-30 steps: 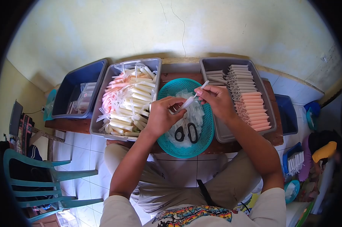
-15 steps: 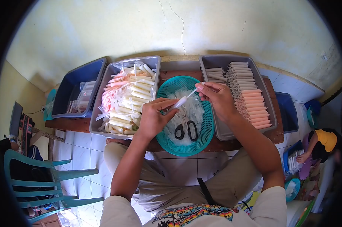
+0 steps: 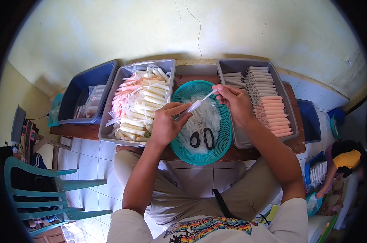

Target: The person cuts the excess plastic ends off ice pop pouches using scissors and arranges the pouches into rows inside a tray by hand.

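My left hand (image 3: 169, 120) is closed around a slim white-filled plastic tube (image 3: 195, 106), one end sticking out past the fingers. My right hand (image 3: 237, 102) pinches the thin twisted plastic tail (image 3: 210, 94) of that tube and holds it stretched. Both hands are above a teal mesh basket (image 3: 226, 148). Inside it, clear plastic scraps (image 3: 212, 117) lie heaped, with black-handled scissors (image 3: 209, 139) on top. The lower part of the tube is hidden in my left palm.
Left stands a grey tub (image 3: 106, 127) of jumbled cream and pink tubes; right, another tub (image 3: 294, 121) with tubes in neat rows. A dark blue bin (image 3: 66, 109) sits far left. Green chair (image 3: 33, 172) at lower left. Another person's arm (image 3: 327, 180) is at far right.
The view has shifted slightly, and my hands keep nearly the same hold on the tube and its tail. At far right, the other person's arm has moved down to a teal basin.
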Action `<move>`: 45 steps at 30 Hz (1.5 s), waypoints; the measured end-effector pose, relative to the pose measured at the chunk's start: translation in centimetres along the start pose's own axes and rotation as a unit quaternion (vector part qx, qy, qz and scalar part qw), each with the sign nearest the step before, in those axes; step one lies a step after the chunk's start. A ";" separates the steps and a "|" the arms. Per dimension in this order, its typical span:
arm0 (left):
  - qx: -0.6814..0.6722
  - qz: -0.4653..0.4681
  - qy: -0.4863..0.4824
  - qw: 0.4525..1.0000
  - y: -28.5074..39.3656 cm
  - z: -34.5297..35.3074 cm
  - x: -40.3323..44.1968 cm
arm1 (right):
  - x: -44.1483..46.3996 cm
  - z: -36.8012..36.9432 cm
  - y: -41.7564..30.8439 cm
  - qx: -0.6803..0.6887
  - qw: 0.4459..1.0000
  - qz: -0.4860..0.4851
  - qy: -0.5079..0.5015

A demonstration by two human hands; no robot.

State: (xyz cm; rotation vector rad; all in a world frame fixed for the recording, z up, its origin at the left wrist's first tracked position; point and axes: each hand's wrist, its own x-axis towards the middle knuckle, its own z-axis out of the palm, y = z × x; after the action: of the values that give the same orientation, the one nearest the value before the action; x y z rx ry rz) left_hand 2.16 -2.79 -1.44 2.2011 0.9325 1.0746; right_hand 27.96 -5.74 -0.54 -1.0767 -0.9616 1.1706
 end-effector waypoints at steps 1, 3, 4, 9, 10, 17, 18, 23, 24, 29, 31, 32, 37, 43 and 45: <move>0.002 0.000 0.005 1.000 0.0 -0.1 0.0 | 0.0 0.0 -0.1 -0.017 1.000 -0.009 -0.001; 0.008 -0.002 0.009 1.000 0.1 -0.1 -0.1 | 0.1 0.0 -0.4 -0.034 0.999 -0.020 -0.003; 0.012 -0.006 0.011 1.000 0.1 -0.2 -0.2 | 0.2 0.0 -0.4 -0.051 0.998 -0.036 -0.010; 0.036 0.010 0.034 0.999 -0.3 -0.3 -0.2 | 0.3 -0.1 0.0 -0.100 0.993 -0.066 -0.017; 0.043 0.019 0.041 0.998 -0.4 -0.3 -0.2 | 0.4 -0.3 0.1 -0.139 0.987 -0.080 -0.017; 0.069 0.004 0.067 0.995 -0.6 -0.3 -0.3 | -0.9 0.2 -0.7 -0.359 0.919 -0.164 -0.021; 0.074 0.008 0.068 0.995 -0.5 -0.3 -0.3 | -1.1 0.4 -0.7 -0.361 0.918 -0.164 -0.023; 0.078 0.018 0.077 0.994 -0.8 0.0 0.0 | -2.6 1.8 1.7 -0.455 0.878 -0.054 -0.139; 0.079 0.025 0.081 0.993 -0.8 0.1 0.1 | -2.9 2.1 2.6 -0.456 0.877 -0.053 -0.138; 0.086 0.038 0.081 0.992 -0.9 0.6 0.2 | -3.8 3.8 5.9 -0.602 0.783 -0.014 -0.154; 0.078 0.019 0.071 0.994 -0.5 0.5 0.1 | -4.0 4.1 6.6 -0.605 0.779 0.012 -0.165; 0.079 0.017 0.072 0.994 -0.7 0.5 0.1 | -4.0 4.3 7.0 -0.609 0.773 0.037 -0.176; 0.079 0.028 0.078 0.993 -1.0 0.2 -0.3 | -4.3 4.8 8.6 -0.615 0.770 0.048 -0.166; 0.079 0.031 0.076 0.994 -0.9 0.3 -0.2 | -5.6 6.5 8.0 -0.616 0.773 0.063 -0.138; 0.072 0.031 0.075 0.994 -0.7 0.2 -0.2 | -5.3 6.5 8.0 -0.612 0.775 0.071 -0.140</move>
State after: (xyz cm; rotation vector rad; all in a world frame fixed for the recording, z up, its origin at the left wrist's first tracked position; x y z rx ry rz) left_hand 1.99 -2.54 -2.19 2.3034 1.0420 1.2516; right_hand 19.21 -9.57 -6.99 -2.0406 -2.0289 0.7289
